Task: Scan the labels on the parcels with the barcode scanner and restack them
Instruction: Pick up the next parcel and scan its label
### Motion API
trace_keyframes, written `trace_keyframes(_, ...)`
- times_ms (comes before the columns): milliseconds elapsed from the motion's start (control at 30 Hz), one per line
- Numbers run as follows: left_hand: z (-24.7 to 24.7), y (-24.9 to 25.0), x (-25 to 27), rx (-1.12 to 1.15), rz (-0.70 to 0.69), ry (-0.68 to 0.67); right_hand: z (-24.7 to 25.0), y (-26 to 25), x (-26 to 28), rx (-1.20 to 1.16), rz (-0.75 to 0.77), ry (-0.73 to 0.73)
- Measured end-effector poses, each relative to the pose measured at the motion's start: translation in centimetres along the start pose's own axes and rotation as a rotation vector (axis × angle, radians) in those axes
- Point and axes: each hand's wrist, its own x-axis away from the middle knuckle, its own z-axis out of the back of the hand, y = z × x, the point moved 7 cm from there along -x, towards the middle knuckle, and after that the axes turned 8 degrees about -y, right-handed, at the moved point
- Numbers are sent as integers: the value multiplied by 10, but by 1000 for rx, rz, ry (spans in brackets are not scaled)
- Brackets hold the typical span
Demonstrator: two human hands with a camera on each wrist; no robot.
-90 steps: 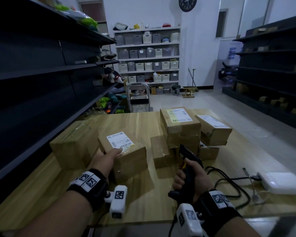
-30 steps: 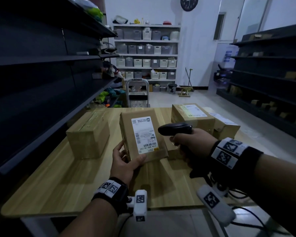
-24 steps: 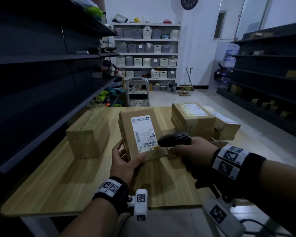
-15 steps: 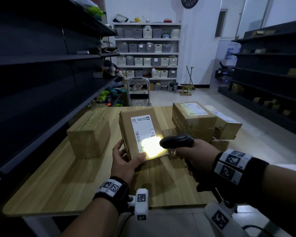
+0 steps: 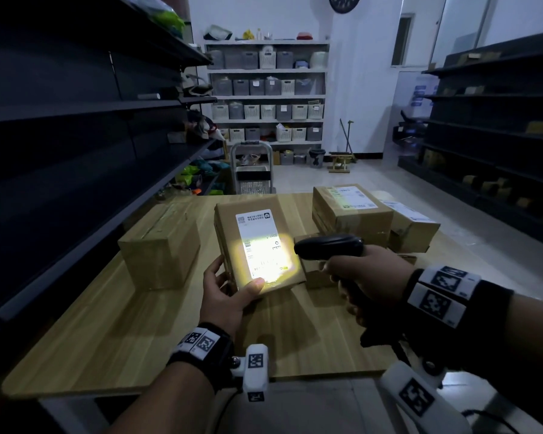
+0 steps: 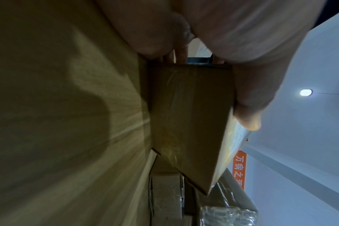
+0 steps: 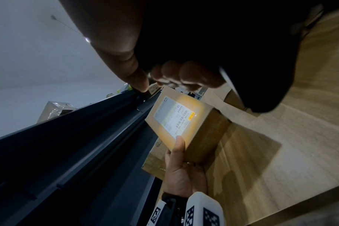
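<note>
Left hand (image 5: 224, 297) grips a tilted parcel (image 5: 257, 245) above the tabletop (image 5: 107, 327) near its front edge, thumb on lit label (image 5: 262, 245). Right hand (image 5: 362, 277) clasps barcode scanner (image 5: 328, 245), aimed there.

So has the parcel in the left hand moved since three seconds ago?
Yes. The parcel has been lifted off the table and tipped upright, nearer than the plain box.
</note>
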Motion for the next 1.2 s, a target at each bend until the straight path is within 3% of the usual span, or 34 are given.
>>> trace_keyframes(833,-1,1,1,54,-7,24,13,7,3,-113,14,41)
trace_keyframes(1200,-3,2,3,114,21,32,14,51,-42,-512,81,-97)
